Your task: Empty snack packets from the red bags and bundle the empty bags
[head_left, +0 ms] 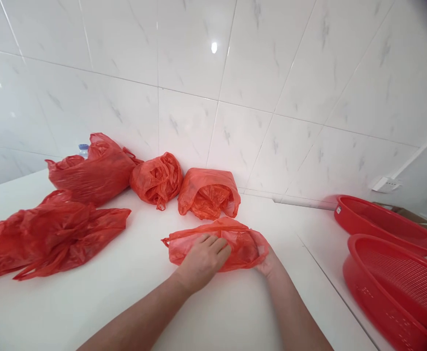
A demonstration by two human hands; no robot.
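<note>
A red plastic bag [241,248] lies on the white table in front of me, its thin film crumpled and partly see-through. My left hand [204,258] rests on top of it with curled fingers gripping the film. At the bag's right end is my right hand [266,261], and the plastic covers its fingers, so their pose is hidden. Just behind sits a bundled red plastic bag [209,190], folded over with crumpled film showing at its front. To its left is a rounded, wadded red plastic bag [157,178].
A bulky red bag [92,170] stands at the back left, a bottle with a blue cap [84,148] behind it. Loose red bags [56,234] spread along the left. Two red plastic baskets [363,273] are at the right. A tiled wall [187,117] closes off the back.
</note>
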